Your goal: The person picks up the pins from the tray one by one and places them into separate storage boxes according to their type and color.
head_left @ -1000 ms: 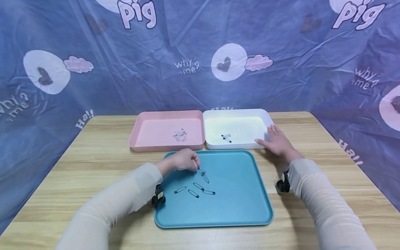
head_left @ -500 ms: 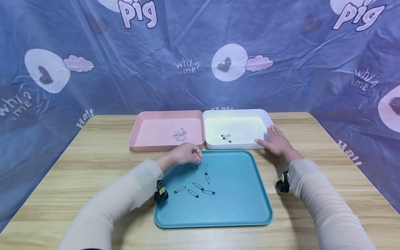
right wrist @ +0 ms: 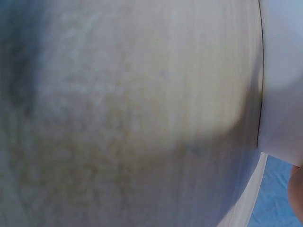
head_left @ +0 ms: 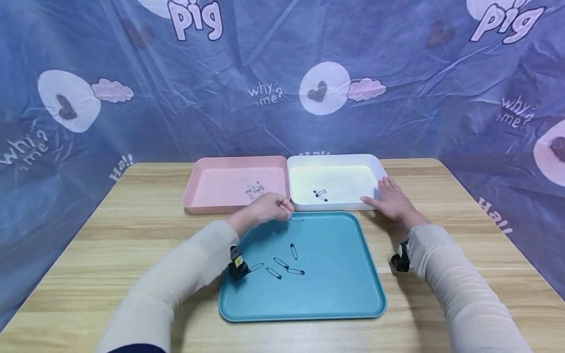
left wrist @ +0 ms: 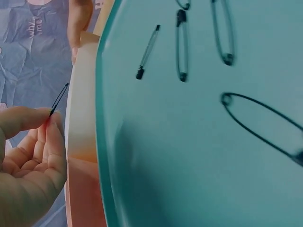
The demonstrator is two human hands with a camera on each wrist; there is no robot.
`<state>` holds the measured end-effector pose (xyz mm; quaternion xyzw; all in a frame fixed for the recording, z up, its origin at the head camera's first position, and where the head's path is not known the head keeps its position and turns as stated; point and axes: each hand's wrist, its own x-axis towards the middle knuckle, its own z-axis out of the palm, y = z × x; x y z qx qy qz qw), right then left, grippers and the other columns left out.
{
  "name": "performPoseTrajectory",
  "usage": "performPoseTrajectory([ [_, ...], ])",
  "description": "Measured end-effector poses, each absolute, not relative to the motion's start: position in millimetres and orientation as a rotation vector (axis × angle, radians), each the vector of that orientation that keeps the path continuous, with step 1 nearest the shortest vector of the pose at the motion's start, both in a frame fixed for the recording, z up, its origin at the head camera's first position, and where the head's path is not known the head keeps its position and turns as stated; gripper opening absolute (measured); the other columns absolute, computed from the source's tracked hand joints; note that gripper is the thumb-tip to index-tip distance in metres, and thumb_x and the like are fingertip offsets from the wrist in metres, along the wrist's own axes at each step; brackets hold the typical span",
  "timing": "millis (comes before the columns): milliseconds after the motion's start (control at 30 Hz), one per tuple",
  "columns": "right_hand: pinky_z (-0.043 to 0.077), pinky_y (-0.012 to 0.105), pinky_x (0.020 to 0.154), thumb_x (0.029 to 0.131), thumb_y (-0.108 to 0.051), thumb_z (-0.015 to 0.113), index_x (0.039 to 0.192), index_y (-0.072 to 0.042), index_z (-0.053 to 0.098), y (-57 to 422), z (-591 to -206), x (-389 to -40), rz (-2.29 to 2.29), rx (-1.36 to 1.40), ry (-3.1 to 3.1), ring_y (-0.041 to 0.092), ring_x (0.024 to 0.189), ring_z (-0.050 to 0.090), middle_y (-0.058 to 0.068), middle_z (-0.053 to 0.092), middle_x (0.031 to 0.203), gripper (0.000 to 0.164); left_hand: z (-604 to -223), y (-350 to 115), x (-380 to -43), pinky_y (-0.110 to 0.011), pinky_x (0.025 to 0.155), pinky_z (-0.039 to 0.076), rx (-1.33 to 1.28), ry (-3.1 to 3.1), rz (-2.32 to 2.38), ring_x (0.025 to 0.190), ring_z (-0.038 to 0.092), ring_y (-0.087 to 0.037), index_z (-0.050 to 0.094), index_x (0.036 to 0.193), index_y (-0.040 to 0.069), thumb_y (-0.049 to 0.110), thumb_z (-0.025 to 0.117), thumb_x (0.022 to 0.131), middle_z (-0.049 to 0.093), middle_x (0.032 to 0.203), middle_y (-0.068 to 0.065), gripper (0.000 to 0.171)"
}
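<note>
My left hand (head_left: 267, 208) pinches a dark safety pin (left wrist: 58, 100) between thumb and fingertip, over the far edge of the teal tray (head_left: 335, 294). In the left wrist view the pin sticks out from the fingertips. Several black safety pins (head_left: 273, 273) lie spread on the teal tray. My right hand (head_left: 393, 201) rests, fingers extended, at the right front corner of the white tray (head_left: 335, 207). A few black safety pins (head_left: 320, 194) sit inside that tray. To its left, the pink tray (head_left: 212, 209) holds a small heap of silvery safety pins (head_left: 254, 190).
The pink and white trays stand side by side behind the teal one on a wooden table (head_left: 132, 235). A blue printed cloth (head_left: 247, 122) hangs behind the table. Each wrist carries a black camera (head_left: 238, 264).
My left hand has lifted a safety pin off the teal tray and carried it away from me and slightly right, toward the white tray. The right hand stays in place.
</note>
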<state>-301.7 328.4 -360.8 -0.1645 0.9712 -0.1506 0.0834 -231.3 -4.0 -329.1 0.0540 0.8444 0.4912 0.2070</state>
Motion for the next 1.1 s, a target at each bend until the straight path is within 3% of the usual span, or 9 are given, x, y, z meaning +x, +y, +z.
performPoseTrajectory([
  [367,-0.001,0.047,0.101,0.083,-0.057,0.037,0.129,0.018,0.004,328.5,-359.5,-301.4,-0.472,-0.490,2.915,0.041,0.125,-0.004,0.033,-0.002,0.135,0.094,-329.4,16.7,-256.2,-0.039,0.074,0.045,0.087,2.295,1.543,0.083,0.055,-0.027,0.056,0.105,0.002,0.009,0.060,0.079,0.058,0.086,-0.006,0.027],
  [633,0.000,0.048,0.101,0.082,-0.058,0.037,0.129,0.018,0.004,328.8,-360.9,-301.5,-0.477,-0.504,2.925,0.042,0.125,-0.003,0.034,0.000,0.134,0.095,-331.5,35.3,-276.7,-0.036,0.076,0.045,-0.009,2.280,1.664,0.083,0.052,-0.017,0.057,0.106,0.002,0.008,0.060,0.079,0.057,0.091,-0.004,0.028],
  [1100,-0.001,0.048,0.101,0.084,-0.057,0.035,0.131,0.015,0.007,332.9,-360.7,-301.8,-0.440,-0.540,2.909,0.041,0.125,-0.003,0.032,-0.001,0.136,0.090,-348.5,60.0,-301.4,-0.032,0.079,0.045,-0.098,2.296,1.709,0.087,0.055,-0.018,0.059,0.103,0.003,0.009,0.058,0.081,0.057,0.091,-0.002,0.023],
])
